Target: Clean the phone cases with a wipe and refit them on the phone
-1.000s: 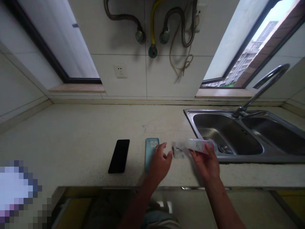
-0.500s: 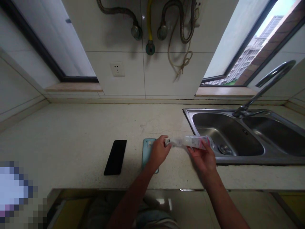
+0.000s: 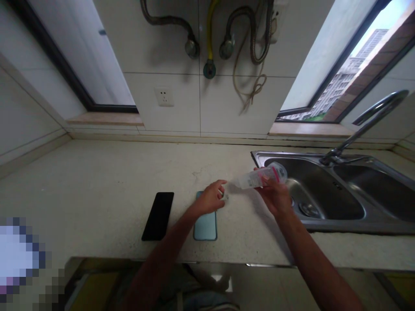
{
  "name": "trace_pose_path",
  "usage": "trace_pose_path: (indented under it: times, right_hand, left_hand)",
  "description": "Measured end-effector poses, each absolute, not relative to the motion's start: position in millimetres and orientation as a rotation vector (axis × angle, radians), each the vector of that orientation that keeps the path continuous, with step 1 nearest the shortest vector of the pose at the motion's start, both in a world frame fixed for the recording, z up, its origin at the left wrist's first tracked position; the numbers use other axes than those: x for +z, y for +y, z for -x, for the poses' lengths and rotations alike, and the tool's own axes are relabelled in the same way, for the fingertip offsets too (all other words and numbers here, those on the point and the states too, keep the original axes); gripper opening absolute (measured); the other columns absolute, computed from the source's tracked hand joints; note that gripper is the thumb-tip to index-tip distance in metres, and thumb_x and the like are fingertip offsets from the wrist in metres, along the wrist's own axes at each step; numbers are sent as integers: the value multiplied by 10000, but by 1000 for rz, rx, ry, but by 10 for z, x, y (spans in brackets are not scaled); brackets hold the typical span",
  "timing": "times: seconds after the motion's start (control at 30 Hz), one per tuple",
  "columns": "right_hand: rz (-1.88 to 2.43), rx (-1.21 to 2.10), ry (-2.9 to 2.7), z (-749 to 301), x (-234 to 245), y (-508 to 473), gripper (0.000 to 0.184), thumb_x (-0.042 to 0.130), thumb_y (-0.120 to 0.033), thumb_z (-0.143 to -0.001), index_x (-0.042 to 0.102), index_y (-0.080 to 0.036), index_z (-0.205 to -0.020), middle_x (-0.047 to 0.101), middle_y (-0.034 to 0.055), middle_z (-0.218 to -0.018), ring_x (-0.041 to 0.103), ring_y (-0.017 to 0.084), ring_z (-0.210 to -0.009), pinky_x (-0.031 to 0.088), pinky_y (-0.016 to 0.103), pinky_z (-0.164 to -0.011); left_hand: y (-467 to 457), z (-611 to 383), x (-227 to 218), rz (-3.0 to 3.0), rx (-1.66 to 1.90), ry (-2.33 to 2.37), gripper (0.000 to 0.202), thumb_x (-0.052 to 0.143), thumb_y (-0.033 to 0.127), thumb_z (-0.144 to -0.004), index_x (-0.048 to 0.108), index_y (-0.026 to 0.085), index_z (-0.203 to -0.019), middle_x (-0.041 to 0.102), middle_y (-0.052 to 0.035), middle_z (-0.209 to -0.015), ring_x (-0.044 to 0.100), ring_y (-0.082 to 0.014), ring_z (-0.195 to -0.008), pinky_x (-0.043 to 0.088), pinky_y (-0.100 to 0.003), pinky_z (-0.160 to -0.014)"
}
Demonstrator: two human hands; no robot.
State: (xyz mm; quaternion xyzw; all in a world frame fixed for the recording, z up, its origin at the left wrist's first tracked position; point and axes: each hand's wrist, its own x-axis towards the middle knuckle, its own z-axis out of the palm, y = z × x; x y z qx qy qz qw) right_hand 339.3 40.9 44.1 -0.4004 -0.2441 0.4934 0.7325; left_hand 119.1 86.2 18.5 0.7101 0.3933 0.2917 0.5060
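Observation:
My right hand (image 3: 274, 194) is wrapped round a clear plastic bottle (image 3: 254, 178) with a pink-marked label. The bottle lies tilted in the air, its base up to the right over the sink's edge and its narrow end lower, pointing left. Close to that narrow end, my left hand (image 3: 210, 199) is closed, fingers curled, on a small pale piece (image 3: 225, 193) too blurred to name. Under the left hand rests a light-blue phone or phone case (image 3: 205, 226), partly covered. A black phone (image 3: 158, 216) lies left of it on the counter.
A steel double sink (image 3: 304, 226) with a chrome faucet (image 3: 369, 123) is set into the counter (image 3: 106, 185) at the right. On the wall are hoses, valves, a looped cord (image 3: 253, 93) and a socket (image 3: 164, 96). The counter's front edge runs below my forearms.
The bottle has gone from nearly level to tilted, its base raised. My left hand has shifted slightly left, leaving a gap from the bottle's narrow end. The view has shifted a little.

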Motion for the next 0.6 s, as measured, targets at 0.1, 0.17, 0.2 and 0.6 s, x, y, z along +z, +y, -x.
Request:
trace_pose_path:
  times: [0.1,0.17,0.2,0.6]
  right_hand:
    - [870,1146,-534,-3398,393,544,406,860,-246,-583,689,-234,-952,750,27,-1006,680,216,-977,575,388,-833]
    - [859,1197,-498,-3396,328,581,381,844,-248,-601,687,-226,-948,750,30,-1003,684,213,-956,587,372,-799]
    - [852,1220,-473,-3396,293,586,359,832,-243,-614,686,-224,-942,751,29,-997,687,210,-941,593,373,-792]
    - [755,1277,-316,-3430,157,556,318,784,-188,-655,664,-270,-938,754,-6,-966,687,190,-964,577,427,-884]
  left_hand:
    - [925,-1195,197,-1557,677,882,616,643,53,-561,625,167,-1166,580,20,-820,516,-75,-619,403,-190,-565]
    - [972,-1195,212,-1467,686,875,504,666,77,-554,669,153,-1052,570,34,-737,525,-83,-625,400,-199,-586]
    - [993,-1193,222,-1425,683,864,448,672,92,-555,684,150,-1000,579,31,-719,534,-89,-633,399,-205,-597]
    - [1074,-1121,94,-810,893,734,464,734,107,-527,558,177,-950,609,22,-770,564,-92,-607,433,-227,-604]
